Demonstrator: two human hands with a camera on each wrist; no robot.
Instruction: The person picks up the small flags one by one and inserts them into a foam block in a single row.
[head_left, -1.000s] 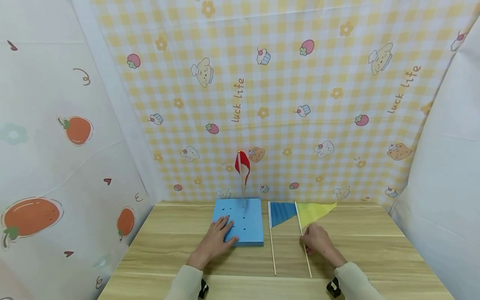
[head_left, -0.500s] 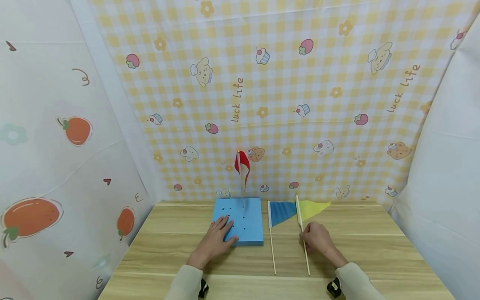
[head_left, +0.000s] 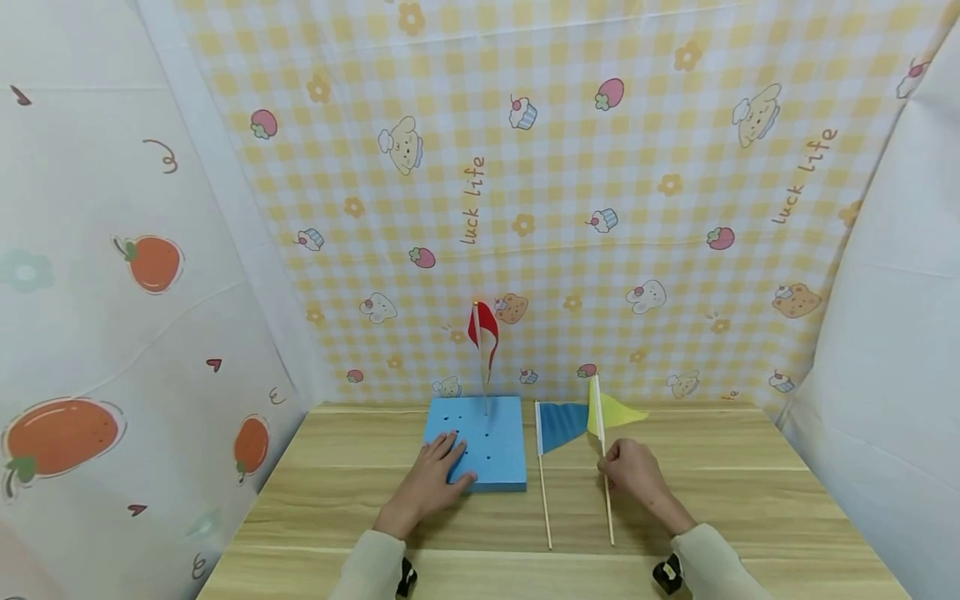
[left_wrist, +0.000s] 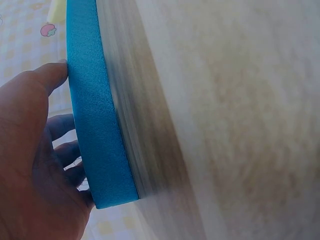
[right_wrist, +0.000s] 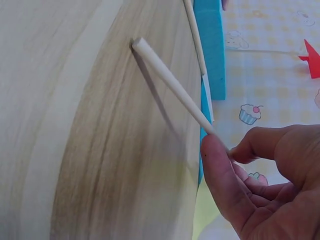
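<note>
Yellow pennant flag at 3 o'clock of light-blue block, stick pinched about mid-length by right hand, fingers curled. Stick tilted: cloth end up toward 12, above bench; bottom end toward 6, low over the wood, can't tell if touching. Left hand rests on block's 7 o'clock corner, fingers extended and spread, not gripping. Block has several small holes on top; red pennant flag stands upright near its 12 o'clock edge. Blue pennant flag lies on bench between block and yellow flag, stick toward 6, cloth toward 3; cloth tip meets yellow cloth in head view, contact unclear. Checked backdrop at 12, behind everything.
</note>
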